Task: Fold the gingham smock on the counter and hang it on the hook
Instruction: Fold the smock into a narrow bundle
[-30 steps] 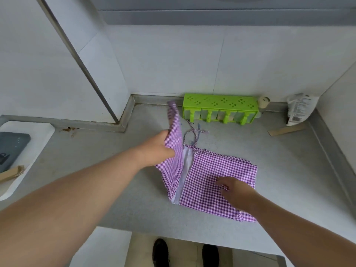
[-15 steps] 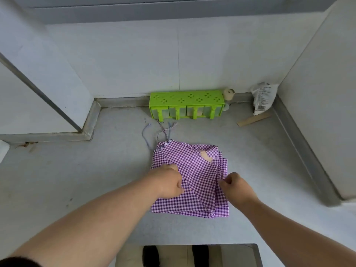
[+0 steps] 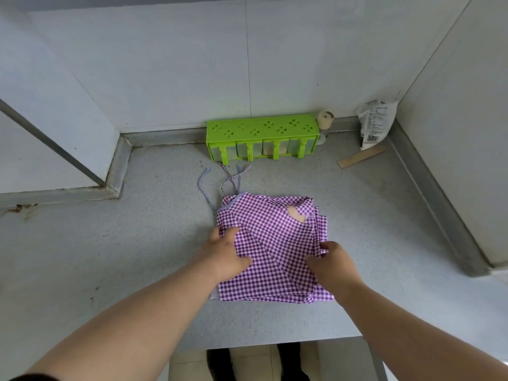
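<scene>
Counter: grey speckled surface filling the corner between tiled walls; it carried everything in view and gave the cloth a flat bed to be creased against.
Gingham smock: purple-and-white checked cloth lying on the counter near its front edge, doubled over into a rough square with several layers showing along the right side. A diagonal flap lay across the top, and a small tan heart-shaped patch showed near the far right corner. It looked only part-folded, since the right-hand layers did not line up.
Left hand: resting on the left edge of the smock, fingers curled over the cloth, probably to pin that side so the stack would not slide.
Right hand: at the right edge, fingers tucked into the stacked layers and gripping them, likely to square them up or start the next fold.
Green rack: bright plastic box with clover cut-outs, set against the far wall, well apart from the work.
White packet: leaning in the far right corner against the wall.
Wooden strip: flat on the counter just in front of the packet.
Ties: thin cords trailing from the smock's far left corner toward the rack, left loose, perhaps to serve for hanging.
Hook: not in view, so the hanging step was not yet done.
</scene>
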